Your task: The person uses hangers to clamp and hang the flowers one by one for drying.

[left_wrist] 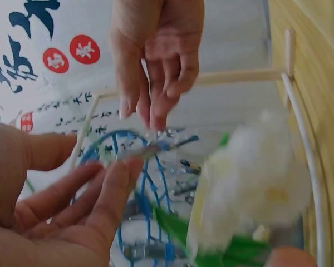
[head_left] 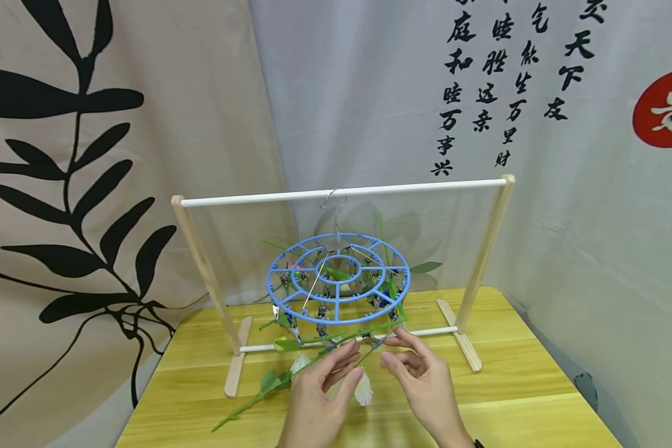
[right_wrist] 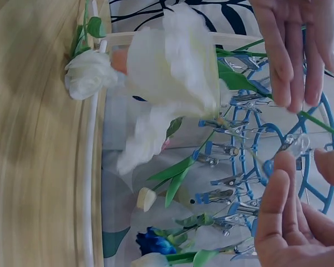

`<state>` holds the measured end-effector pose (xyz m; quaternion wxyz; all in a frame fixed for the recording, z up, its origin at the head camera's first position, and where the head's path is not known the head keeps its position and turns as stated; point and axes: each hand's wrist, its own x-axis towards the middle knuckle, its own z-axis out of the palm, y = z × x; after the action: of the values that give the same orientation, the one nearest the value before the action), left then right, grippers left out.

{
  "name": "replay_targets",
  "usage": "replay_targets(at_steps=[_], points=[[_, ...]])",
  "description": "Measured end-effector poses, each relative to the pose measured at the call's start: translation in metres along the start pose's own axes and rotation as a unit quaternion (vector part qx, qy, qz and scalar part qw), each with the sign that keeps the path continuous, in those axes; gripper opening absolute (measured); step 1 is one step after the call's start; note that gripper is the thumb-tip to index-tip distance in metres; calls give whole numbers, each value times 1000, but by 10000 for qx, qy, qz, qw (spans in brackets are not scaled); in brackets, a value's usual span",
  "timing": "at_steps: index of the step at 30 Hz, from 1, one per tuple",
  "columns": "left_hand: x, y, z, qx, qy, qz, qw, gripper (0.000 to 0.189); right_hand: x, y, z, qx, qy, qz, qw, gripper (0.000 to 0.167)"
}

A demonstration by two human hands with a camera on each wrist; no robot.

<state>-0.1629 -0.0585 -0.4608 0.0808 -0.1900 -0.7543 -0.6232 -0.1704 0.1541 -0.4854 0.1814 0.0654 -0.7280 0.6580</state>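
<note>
A round blue clip hanger (head_left: 336, 322) hangs by its hook, with metal clips and artificial flowers below its rings. My left hand (head_left: 325, 395) is at the front edge, fingers extended and thumb apart. Across from it, my right hand (head_left: 422, 386) has its fingers loosely bent, index and thumb separated. In the right wrist view, a metal clip (right_wrist: 295, 144) lies right at my right index fingertip. A large white flower (right_wrist: 172, 61) hangs below the hands. A green stem with leaves (head_left: 270, 381) slants down past my left hand, which partly hides it.
The hanger's hook sits on the white top rod (head_left: 414, 188) of a wooden rack (head_left: 487, 255). The rack stands on a wood-grain table (head_left: 526, 386). A white rose (right_wrist: 89, 75) and a blue rose (right_wrist: 156, 242) hang among the clips. Printed curtains (head_left: 358, 124) back the table.
</note>
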Motion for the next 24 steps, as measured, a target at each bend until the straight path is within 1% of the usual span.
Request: replay_targets(at_steps=[2,7,10,13,16,18,20,22,24], points=[[-5,-4,-4,72,-86,101,9999,38,0,4,-3,-38,15,56,10000,49],[-17,-20,-22,361,-239,17,9991,20,-1,13,-10,-156,-26,40,9999,45],[-24,-33,-36,674,-292,-153,9972,15,-3,16,-15,-313,-36,67,9995,39],[-29,-47,-55,1020,-378,-347,9935,14,-6,19,-20,-453,-1,84,9989,37],[-31,-62,-74,1301,-372,-755,9879,13,-8,23,-24,-559,82,-9,9984,35],[-31,-72,-87,1566,-246,-1060,9816,11,-9,26,-27,-605,170,-108,9980,33],[-29,-83,-99,1940,-82,-1436,9704,10,-9,29,-29,-667,263,-177,9973,30],[-28,-95,-112,2480,91,-1591,9556,9,-10,34,-32,-776,331,-201,9962,28],[-26,-107,-125,3086,210,-1744,9348,14,-12,38,-35,-954,414,-186,9944,28]])
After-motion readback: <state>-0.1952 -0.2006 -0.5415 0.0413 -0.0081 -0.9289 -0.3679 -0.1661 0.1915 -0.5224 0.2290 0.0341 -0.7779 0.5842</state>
